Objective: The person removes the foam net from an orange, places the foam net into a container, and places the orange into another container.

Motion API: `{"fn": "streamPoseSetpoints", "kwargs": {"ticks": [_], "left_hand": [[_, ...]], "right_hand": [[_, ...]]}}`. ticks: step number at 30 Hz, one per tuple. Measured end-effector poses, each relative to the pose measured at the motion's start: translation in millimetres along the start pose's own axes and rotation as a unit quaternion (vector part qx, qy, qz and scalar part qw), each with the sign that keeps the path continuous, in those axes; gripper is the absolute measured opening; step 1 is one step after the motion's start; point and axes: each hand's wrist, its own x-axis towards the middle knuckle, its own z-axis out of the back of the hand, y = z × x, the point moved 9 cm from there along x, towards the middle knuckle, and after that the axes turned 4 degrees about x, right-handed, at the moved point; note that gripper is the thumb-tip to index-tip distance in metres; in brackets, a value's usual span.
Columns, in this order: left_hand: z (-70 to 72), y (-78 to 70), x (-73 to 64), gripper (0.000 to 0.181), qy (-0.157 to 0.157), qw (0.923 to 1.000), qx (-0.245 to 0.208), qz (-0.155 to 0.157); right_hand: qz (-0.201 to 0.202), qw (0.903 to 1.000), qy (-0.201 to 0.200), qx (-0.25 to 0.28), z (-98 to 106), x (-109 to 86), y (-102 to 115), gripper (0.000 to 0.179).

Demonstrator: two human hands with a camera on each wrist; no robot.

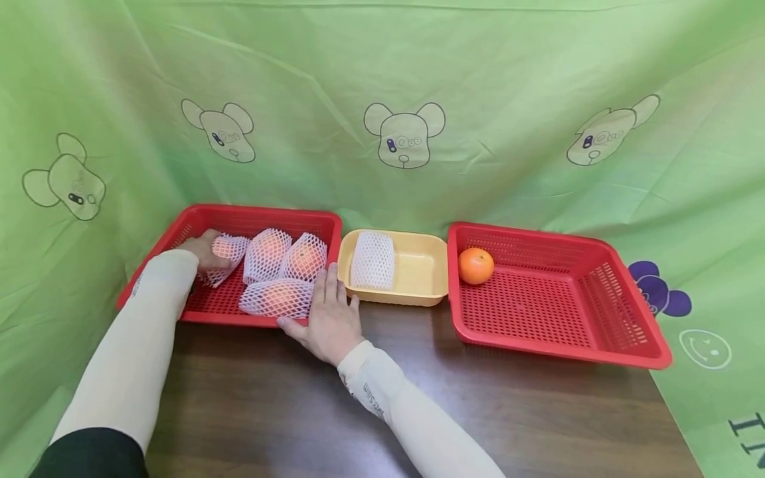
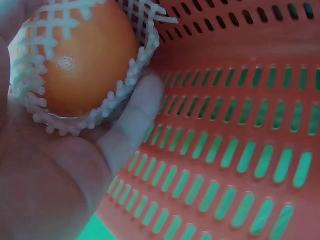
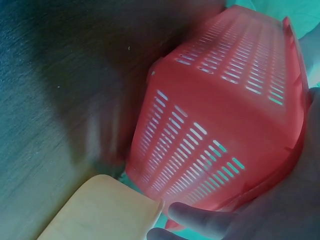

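Inside the left red basket [image 1: 263, 211], my left hand [image 1: 200, 253] grips an orange [image 2: 92, 65] partly sleeved in a white foam net [image 2: 31, 75]. The orange's bare skin shows at the net's opening in the left wrist view, with finger and thumb around it. Beside it lie three more netted oranges: one at the back [image 1: 268, 252], one to its right [image 1: 305, 260] and one along the front [image 1: 279, 299]. My right hand [image 1: 331, 325] rests over the basket's front right corner with extended fingers on the rim, close to the front netted orange.
A yellow tray [image 1: 421, 265] stands between the baskets, with a white foam net [image 1: 372, 260] lying in its left half. The right red basket [image 1: 520, 312] contains a bare orange [image 1: 476, 265] at its left wall. A green curtain [image 1: 311, 172] hangs behind the brown table [image 1: 257, 398].
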Motion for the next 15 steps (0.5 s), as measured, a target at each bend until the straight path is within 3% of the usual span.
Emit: {"fn": "streamPoseSetpoints", "kwargs": {"ticks": [9,15], "left_hand": [[24.1,-1.4,-17.1,0.102,-0.015,0.9997,0.011,-0.014],[46.4,-9.3,-32.6,0.106,-0.033,0.9984,-0.005,-0.046]], "right_hand": [[-0.002,0.9999,0.001,0.011,2,0.1,2,0.111],[-0.005,0.9999,0.002,0.012,2,-0.9,2,0.11]]}}
